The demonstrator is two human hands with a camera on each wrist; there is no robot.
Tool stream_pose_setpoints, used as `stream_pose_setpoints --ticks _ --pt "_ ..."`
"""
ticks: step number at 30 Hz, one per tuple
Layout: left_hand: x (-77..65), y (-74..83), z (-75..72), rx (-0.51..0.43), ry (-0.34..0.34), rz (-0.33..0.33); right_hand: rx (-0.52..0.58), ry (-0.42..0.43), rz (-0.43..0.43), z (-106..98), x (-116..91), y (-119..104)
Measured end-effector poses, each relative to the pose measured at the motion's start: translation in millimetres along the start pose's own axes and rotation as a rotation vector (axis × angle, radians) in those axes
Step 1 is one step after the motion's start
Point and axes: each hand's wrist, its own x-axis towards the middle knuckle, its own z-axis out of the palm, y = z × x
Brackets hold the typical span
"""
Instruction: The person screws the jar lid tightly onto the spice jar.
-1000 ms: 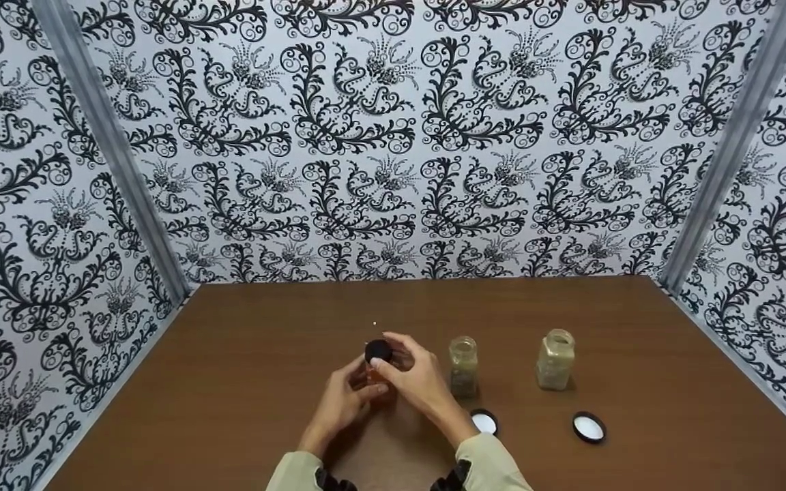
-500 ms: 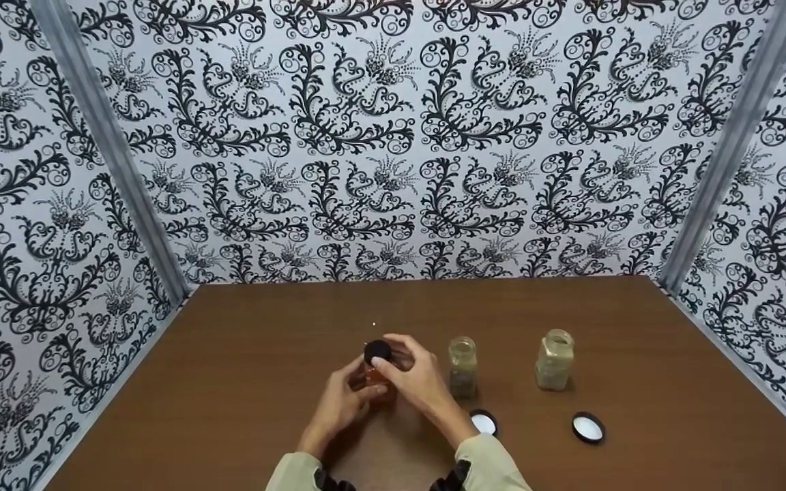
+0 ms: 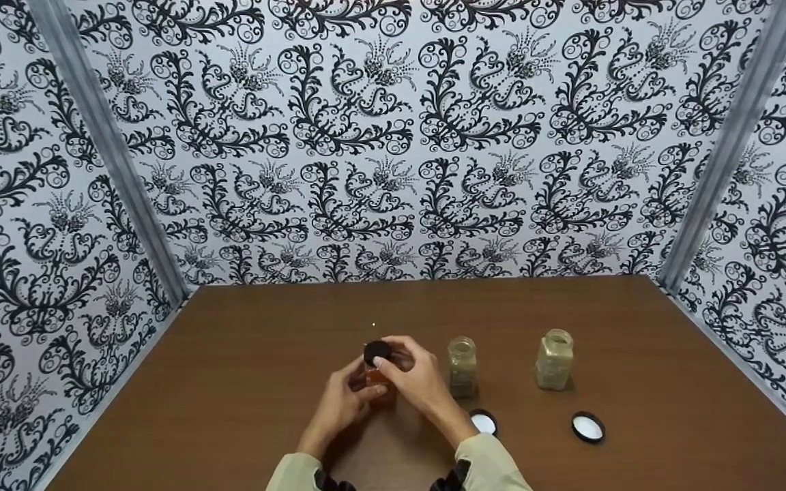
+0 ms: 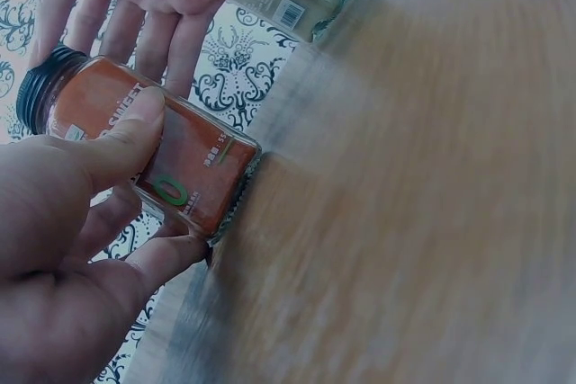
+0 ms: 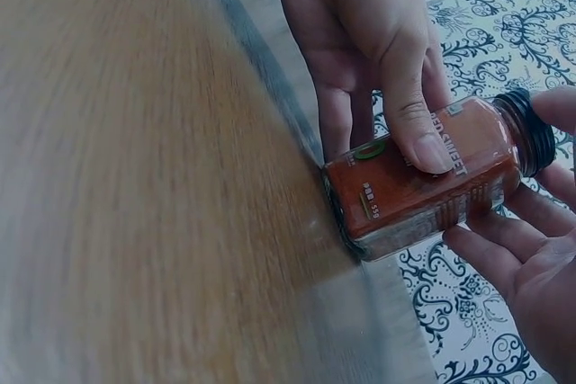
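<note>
Red spice jar (image 4: 205, 168), cap end up, is btwn the two hands over the near-middle part of the brown table (image 3: 229, 368); base is at or just above the tabletop — can't tell which. Glass is clear, filled w/ orange-red powder; label has white lettering incl. "SWEET" plus a green ring-shaped mark. L hand (image 3: 344, 402) grips the jar body, thumb pressed flat across the label side, fingers bent round the opposite side. R hand (image 3: 420, 378) has the black lid (image 3: 376, 350) btwn thumb and fingers, thumb on the near edge; lid sits on the jar neck, ridged round the side. To the R of the hands, two open jars stand upright w/ greenish contents: the nearer open jar (image 3: 462, 374) just beside R hand, the farther open jar (image 3: 555, 367) well apart from it. In front of them, two loose black lids lie white side up — the left loose lid (image 3: 484, 423) partly hidden by the R forearm, the right loose lid (image 3: 588, 428) fully visible. A tiny white speck (image 3: 374, 324) is on the table beyond the red jar. Cream sleeves (image 3: 295, 470) w/ black straps (image 3: 458, 472) at the wrists. Behind: white wall (image 3: 366, 170) w/ black scroll pattern, grey strips (image 3: 734, 143) down the corners.
</note>
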Motion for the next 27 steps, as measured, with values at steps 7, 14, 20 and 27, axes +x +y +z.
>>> stream_pose_setpoints --ticks 7,14,20,27 --pt "-0.5 0.1 -0.6 -0.003 -0.002 -0.009 -0.015 -0.014 0.017 -1.7 0.2 0.1" --pt "-1.3 0.9 -1.4 0.044 0.004 -0.008 -0.008 -0.002 0.011 -0.6 0.7 0.8" --pt "-0.7 -0.5 -2.1 0.004 0.000 0.011 -0.003 -0.014 0.009 -0.7 0.3 2.0" --pt "1.4 -2.1 -1.3 -0.018 0.000 0.024 -0.007 -0.013 0.002 -0.3 1.2 2.2"
